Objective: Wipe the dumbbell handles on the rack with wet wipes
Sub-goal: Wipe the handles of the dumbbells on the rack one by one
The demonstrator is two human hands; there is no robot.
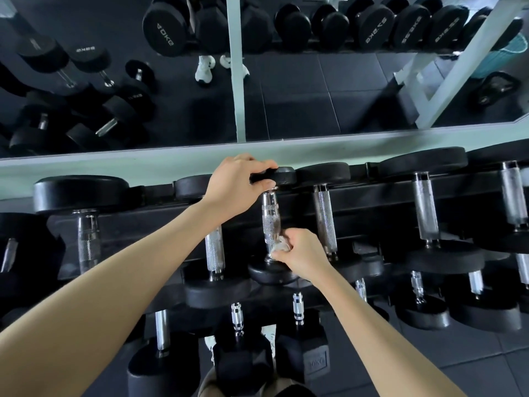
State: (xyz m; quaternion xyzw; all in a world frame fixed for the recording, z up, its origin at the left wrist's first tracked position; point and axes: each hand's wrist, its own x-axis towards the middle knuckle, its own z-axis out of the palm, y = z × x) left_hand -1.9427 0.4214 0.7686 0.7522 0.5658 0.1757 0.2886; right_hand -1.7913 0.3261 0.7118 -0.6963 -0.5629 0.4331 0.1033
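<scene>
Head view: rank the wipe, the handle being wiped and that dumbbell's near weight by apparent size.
1. Near weight, nearest the camera, so unsure against the handle.
2. Handle, partly behind the right hand.
3. Wipe, bunched in the right hand.

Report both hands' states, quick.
Left hand: closed, gripping the dumbbell's far head.
Right hand: closed, holding a wipe against the handle.
</scene>
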